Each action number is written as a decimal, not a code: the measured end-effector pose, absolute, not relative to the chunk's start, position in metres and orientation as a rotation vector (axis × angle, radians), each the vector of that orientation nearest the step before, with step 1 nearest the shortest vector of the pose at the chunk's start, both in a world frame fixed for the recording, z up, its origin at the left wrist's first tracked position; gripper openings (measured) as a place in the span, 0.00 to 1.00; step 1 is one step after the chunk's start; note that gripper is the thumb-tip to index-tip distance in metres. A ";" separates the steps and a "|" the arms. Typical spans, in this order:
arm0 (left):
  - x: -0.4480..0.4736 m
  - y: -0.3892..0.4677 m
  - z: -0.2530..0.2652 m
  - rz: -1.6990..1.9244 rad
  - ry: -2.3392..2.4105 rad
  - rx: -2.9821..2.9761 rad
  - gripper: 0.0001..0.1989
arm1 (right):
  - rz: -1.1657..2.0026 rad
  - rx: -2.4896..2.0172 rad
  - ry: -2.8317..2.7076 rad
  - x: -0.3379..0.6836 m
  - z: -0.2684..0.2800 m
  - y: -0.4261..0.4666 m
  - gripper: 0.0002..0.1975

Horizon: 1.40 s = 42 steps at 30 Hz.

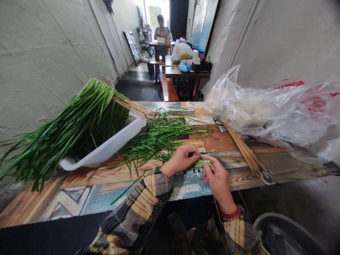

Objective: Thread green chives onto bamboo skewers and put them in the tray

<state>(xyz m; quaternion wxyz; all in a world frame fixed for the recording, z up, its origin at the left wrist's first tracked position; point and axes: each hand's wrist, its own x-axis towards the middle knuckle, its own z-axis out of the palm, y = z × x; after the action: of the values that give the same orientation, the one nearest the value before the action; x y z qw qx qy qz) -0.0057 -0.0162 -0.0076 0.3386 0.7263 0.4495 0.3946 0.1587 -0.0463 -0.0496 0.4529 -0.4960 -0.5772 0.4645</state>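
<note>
Left hand [182, 158], right hand [218, 177]: fingertips pinching slim green, pale-ended leafy stalks [204, 163]. Probably light, bendy, easily bruised; grip pale ends.

A person [162, 33] is behind a far table [159, 44]; a bulging plastic bag [182, 52] rests on a nearer table [172, 72]; a framed panel [132, 47] leans against a wall [122, 24].

You are facing a table [217, 141], loose stalks [159, 136] are lying across its middle, a tray [114, 145] is holding bundled stalks [90, 113] at left, skewers [243, 150] are lying at right before plastic bags [281, 117], another table [172, 71] is standing beyond.
</note>
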 end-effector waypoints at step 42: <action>-0.007 -0.016 -0.009 0.999 1.149 2.040 0.10 | 1.204 -1.209 -1.380 0.156 -0.039 -0.049 0.28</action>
<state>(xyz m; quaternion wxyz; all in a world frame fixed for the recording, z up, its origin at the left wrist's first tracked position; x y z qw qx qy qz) -0.0069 -0.0156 -0.0091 0.2935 0.7662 0.4315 0.3751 0.1556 -0.0495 -0.0392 0.4559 -0.4903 -0.5597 0.4884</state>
